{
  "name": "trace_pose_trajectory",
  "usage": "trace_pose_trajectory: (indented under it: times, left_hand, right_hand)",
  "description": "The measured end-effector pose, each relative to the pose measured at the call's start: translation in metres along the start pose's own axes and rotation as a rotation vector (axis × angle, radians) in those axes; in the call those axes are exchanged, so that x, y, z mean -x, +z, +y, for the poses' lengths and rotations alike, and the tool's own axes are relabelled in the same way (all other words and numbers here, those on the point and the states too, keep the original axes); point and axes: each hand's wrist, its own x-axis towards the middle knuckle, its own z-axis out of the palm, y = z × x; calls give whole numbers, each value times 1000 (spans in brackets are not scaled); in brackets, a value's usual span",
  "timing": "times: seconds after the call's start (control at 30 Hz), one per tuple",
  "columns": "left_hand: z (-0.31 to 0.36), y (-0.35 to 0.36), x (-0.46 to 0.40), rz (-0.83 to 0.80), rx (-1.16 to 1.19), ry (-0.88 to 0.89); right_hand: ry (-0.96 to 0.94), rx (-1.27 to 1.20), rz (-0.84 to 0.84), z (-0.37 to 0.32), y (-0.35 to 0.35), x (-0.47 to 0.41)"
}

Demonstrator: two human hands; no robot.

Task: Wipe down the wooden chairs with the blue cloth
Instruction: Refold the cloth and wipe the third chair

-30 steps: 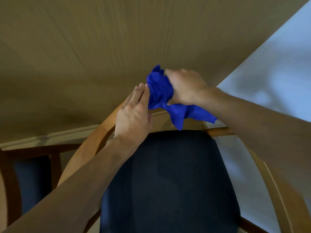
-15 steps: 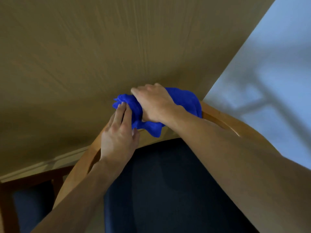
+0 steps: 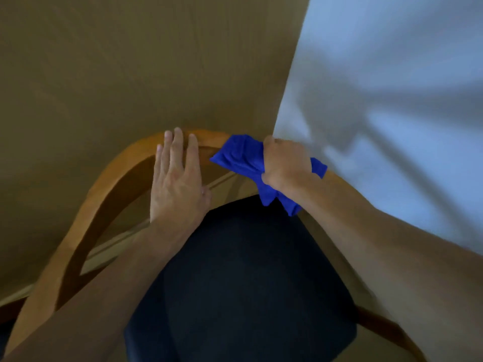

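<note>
Our right hand [image 3: 286,163] squeezes the blue cloth [image 3: 240,159] on top of the wooden chair's curved back rail [image 3: 109,184]. Our left hand [image 3: 177,178] lies flat with straight fingers [image 3: 179,142] just beside it. The bare rail runs off to the left.

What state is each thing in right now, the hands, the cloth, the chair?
Left hand: flat, fingers straight, resting on the rail.
Right hand: fist gripping the cloth.
Blue cloth: bunched, pressed on the rail.
Wooden chair's curved back rail: partly covered by cloth.
Dark seat cushion: bare.
</note>
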Motion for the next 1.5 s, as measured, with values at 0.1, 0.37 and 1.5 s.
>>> trace_pose_trajectory:
  times: [0.1,0.37,1.5]
  left_hand:
    - [39,4,1,-74,-26,161]
    - [139,21,17,-219,67,555]
    - [189,26,49,-191,405,705]
  right_hand:
    - [114,3,20,29,6,26]
    - [363,-186,63,96,15,149]
    - [236,-372,161,135,38,231]
